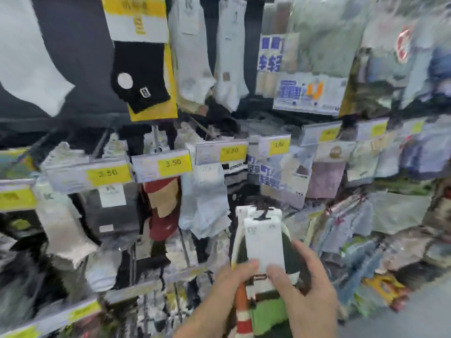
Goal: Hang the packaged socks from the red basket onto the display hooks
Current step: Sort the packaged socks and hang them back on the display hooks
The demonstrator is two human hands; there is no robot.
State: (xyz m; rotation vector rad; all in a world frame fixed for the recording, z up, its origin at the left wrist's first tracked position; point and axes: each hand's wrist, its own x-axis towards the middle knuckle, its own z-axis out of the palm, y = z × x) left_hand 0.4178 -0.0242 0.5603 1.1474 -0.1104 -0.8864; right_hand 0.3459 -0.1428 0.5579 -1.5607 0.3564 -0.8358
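Sock wall is filling the whole frame, pretty blurry, with packs hanging in rows all over. Down at lower centre both hands are holding one sock pack. The left hand is curling in from the left with its thumb pressing on the white card's bottom edge. The right hand is wrapping around the right side, thumb on the card front and fingers half curled. The pack is standing upright, long axis vertical, black hanger pointing up. Yellow price tags across the middle are reading 3.50. Other tags are too smeared to read.
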